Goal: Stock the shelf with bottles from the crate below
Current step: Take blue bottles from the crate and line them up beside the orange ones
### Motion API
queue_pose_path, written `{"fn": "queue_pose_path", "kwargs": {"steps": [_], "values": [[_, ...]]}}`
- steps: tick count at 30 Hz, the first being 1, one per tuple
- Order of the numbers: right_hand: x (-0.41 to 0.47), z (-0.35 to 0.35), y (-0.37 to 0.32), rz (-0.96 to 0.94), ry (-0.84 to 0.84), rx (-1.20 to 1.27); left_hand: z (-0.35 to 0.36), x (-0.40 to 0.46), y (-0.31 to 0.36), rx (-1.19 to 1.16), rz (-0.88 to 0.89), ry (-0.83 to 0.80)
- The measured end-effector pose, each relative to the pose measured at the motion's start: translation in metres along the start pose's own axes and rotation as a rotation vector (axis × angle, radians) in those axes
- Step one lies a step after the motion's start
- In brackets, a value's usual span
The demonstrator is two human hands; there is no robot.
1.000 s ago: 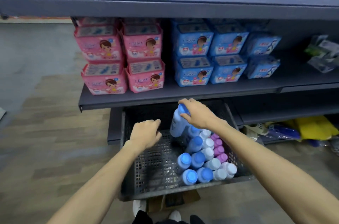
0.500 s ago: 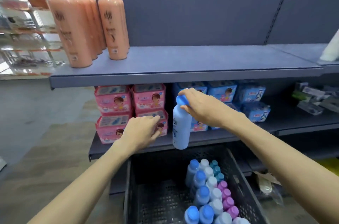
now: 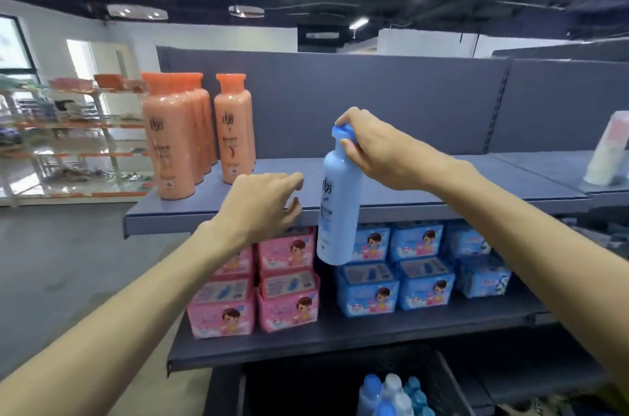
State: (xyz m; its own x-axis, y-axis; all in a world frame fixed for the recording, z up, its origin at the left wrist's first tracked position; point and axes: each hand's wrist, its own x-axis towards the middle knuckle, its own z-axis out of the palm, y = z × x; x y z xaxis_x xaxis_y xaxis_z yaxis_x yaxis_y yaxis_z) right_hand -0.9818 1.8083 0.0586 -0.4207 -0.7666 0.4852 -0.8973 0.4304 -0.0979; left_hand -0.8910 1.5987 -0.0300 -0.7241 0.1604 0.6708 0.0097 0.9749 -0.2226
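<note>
The blue bottle (image 3: 337, 208) hangs upright just in front of the top shelf (image 3: 425, 184) edge, right hand (image 3: 374, 151) pinching its cap. Left hand (image 3: 262, 208) is loose, holding nothing, near the edge. Orange bottles (image 3: 190, 133) stand left; crate (image 3: 442, 378) sits below.

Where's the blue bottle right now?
In the head view, the blue bottle hangs centre-right, held by its cap in the right hand, in front of the top shelf edge.
</note>
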Motion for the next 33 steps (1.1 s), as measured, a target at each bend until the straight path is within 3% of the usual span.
{"fn": "queue_pose_path", "kwargs": {"steps": [9, 19, 25, 33], "values": [[0.066, -0.048, -0.001, 0.019, 0.078, -0.066, -0.041, 0.042, -0.028, 0.143, -0.049, -0.022], [0.112, -0.025, 0.009, 0.094, 0.095, -0.076, -0.042, 0.059, -0.04, 0.303, -0.096, -0.214], [0.123, 0.001, 0.019, 0.15, 0.057, -0.031, -0.026, 0.063, -0.035, 0.271, -0.108, -0.233], [0.119, 0.017, 0.023, 0.146, 0.165, 0.095, -0.004, 0.055, -0.051, 0.275, -0.126, -0.287]]}}
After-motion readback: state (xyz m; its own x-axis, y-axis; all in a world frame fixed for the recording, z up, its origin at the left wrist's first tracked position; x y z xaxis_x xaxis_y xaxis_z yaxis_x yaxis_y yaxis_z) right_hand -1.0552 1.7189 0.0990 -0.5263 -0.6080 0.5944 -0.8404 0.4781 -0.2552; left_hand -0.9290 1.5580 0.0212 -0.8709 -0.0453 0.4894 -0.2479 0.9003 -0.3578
